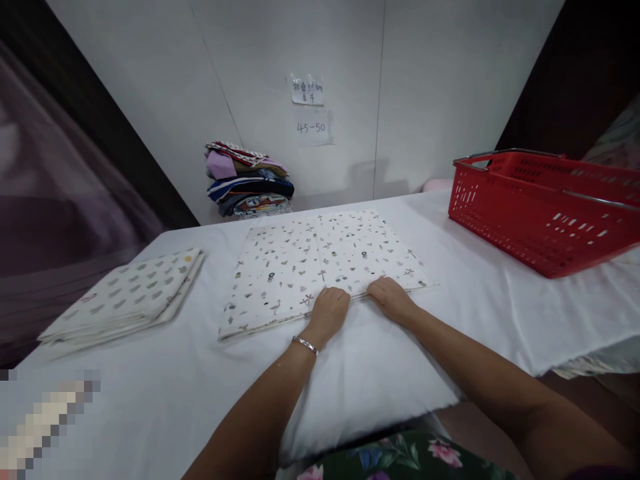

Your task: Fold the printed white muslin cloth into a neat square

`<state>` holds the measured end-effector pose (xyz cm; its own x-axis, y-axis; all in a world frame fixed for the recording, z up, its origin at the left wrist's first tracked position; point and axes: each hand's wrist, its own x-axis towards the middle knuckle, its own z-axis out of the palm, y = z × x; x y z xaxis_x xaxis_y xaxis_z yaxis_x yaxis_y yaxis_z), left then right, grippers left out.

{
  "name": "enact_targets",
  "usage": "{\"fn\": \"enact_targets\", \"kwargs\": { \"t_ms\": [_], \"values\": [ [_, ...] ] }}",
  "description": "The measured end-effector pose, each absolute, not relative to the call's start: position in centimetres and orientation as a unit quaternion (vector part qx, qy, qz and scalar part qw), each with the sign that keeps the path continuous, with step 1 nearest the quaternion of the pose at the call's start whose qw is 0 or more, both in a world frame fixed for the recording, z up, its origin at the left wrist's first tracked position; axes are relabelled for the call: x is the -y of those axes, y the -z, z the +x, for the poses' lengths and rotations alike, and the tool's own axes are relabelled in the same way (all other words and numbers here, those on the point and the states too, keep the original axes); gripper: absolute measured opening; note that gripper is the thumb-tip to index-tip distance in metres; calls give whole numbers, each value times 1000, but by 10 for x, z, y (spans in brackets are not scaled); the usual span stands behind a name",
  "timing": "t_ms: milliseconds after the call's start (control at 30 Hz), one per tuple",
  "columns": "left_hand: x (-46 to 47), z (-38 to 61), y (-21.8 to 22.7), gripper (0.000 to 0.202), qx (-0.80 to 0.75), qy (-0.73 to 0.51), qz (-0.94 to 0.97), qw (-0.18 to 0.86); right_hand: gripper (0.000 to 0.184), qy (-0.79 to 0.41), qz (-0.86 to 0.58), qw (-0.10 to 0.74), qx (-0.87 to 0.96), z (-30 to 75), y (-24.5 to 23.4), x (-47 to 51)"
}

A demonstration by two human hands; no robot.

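A white cloth (pixel 310 263) with small grey and brown prints of palms, birds and shells lies folded flat into a rectangle in front of me. My left hand (pixel 330 311) grips its near edge around the middle, fingers curled over the top layer; a silver bracelet circles that wrist. A little to the right, my right hand (pixel 391 299) holds the same edge, with its thumb hidden. Between the two hands a short stretch of the cloth's edge shows.
A second folded cloth (pixel 135 293) with grey blotches lies on the left of the white-covered table (pixel 165 393). A red basket (pixel 545 213) with metal handles stands on the right. A pile of folded fabrics (pixel 250 180) sits by the back wall, beneath paper signs (pixel 314 127).
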<state>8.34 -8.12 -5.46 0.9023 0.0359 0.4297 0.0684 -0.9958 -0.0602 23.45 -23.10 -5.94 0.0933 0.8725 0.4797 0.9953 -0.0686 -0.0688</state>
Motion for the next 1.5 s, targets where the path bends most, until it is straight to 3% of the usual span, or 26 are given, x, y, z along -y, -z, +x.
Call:
{"fn": "enact_targets", "kwargs": {
  "t_ms": [333,867,1233,1500],
  "values": [
    [79,86,51,15,24,208,-976,59,19,157,-709,191,660,234,57,229],
    [85,76,44,10,42,174,-984,-20,14,86,-687,215,688,237,52,238],
    [83,82,52,20,47,179,-982,29,21,128,-697,209,674,240,59,236],
    [83,83,52,15,40,168,-984,51,19,138,-699,206,670,238,59,234]
  ]
}}
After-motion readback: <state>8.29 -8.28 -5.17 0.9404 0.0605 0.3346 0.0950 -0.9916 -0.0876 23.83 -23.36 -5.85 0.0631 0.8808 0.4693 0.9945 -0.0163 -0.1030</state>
